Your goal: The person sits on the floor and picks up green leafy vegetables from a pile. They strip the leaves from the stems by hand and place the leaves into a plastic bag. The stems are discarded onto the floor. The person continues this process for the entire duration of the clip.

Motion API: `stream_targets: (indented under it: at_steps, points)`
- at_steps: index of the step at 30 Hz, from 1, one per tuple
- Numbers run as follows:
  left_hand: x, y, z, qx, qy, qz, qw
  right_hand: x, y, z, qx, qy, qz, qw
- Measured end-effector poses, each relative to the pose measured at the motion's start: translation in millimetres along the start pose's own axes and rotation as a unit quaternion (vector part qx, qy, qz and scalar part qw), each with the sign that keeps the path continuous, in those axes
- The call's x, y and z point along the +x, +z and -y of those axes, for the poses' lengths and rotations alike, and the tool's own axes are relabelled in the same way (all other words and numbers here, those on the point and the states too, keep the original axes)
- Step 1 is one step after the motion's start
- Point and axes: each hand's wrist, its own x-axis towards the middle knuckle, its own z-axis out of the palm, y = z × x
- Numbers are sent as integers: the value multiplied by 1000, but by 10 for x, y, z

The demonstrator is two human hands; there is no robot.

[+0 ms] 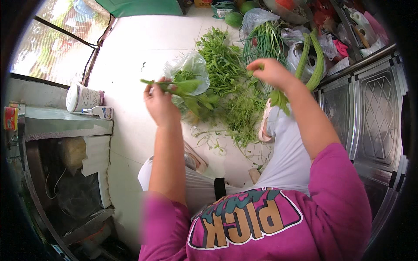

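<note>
My left hand pinches a leafy green stem between thumb and fingers, its cut end pointing left and its leaves, blurred, to the right. Behind it a clear plastic bag with greens inside lies on the floor. My right hand is raised with curled fingers near the pile; a bit of green shows at its fingertips, but whether it is gripped is unclear. Below that wrist a green leaf hangs over my knee. Between the hands lie a heap of leafy shoots and a tangle of thin tendrils.
Long thin green stalks, two ridged gourds and plastic bags stand at the upper right, beside metal cabinet doors. At the left are a white bucket, a spray bottle and a low shelf unit.
</note>
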Motion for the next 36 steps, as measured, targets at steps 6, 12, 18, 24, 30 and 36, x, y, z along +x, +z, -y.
stream_targets:
  at_steps: [6, 12, 18, 24, 30, 36]
  points:
    - [-364, 201, 291, 122, -30, 158, 979, -100, 242, 382, 103, -17, 35, 994]
    - [-514, 179, 476, 331, 99, 248, 905, -199, 300, 651, 238, 3, 49, 970]
    - [-591, 240, 422, 400, 146, 284, 859, -118, 395, 512, 265, -13, 43, 963]
    - [-506, 252, 364, 138, -70, 240, 958, -73, 505, 391, 340, 74, 68, 935]
    - [-310, 125, 330, 27, -73, 163, 984, 32, 495, 179, 318, 81, 11, 945]
    - [34, -49, 72, -69, -54, -20, 996, 199, 77, -177, 127, 74, -141, 979]
